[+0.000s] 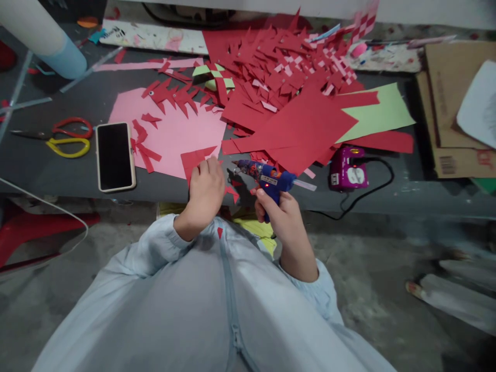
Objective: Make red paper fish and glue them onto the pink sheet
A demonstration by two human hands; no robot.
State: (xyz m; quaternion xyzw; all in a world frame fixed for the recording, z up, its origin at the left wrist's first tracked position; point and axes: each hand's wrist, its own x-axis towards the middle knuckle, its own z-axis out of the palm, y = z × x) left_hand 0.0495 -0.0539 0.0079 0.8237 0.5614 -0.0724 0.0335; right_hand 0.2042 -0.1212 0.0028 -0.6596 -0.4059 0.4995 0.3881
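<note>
My right hand (285,219) is wrapped round the handle of a blue hot glue gun (281,181). A small red light glows on the gun, and a clear glue stick (306,184) sticks out of its back. The nozzle points left, towards my left hand (207,188). That hand's fingers are bent together over a folded red paper piece (192,161) at the table's near edge; its fingertips are partly hidden. Under the paper piece lies a pink sheet (166,139), which also bears a red paper fish shape (174,98) and loose red strips (145,152).
Red paper cutouts (263,62) are heaped at the back, with red sheets (294,126) in front. A phone (115,157) and scissors (65,137) lie left. At right are a purple power adapter (349,170) with a black cable (382,188) and cardboard (457,98).
</note>
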